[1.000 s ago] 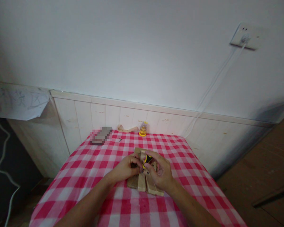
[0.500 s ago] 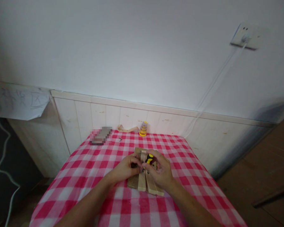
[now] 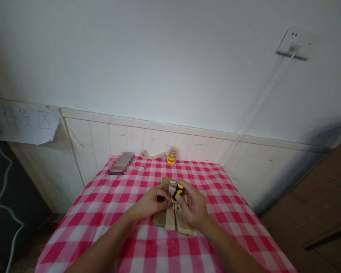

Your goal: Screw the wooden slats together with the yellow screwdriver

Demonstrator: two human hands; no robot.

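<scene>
My right hand (image 3: 195, 206) is closed round the black and yellow handle of a small screwdriver (image 3: 177, 192), which tilts down to the left. Its tip end is at the wooden pieces, close to my left fingertips. My left hand (image 3: 155, 201) is curled, thumb and fingers pinched together beside that tip; whatever they hold is too small to tell. Under both hands, pale wooden strips (image 3: 170, 222) lie on a brown board (image 3: 159, 219). The strip on the right (image 3: 182, 223) has a dark hole in it.
A red and white checked cloth (image 3: 147, 250) covers the table. Toward the wall stand a clear container with yellow cap and base (image 3: 172, 155), a curved wooden piece (image 3: 153, 155), a tiny metal item (image 3: 144, 167) and a blurred dark rectangular object (image 3: 121, 163).
My right fingers have shifted on the screwdriver, and more of its handle shows now, leaning further down-left. The left hand stays in place.
</scene>
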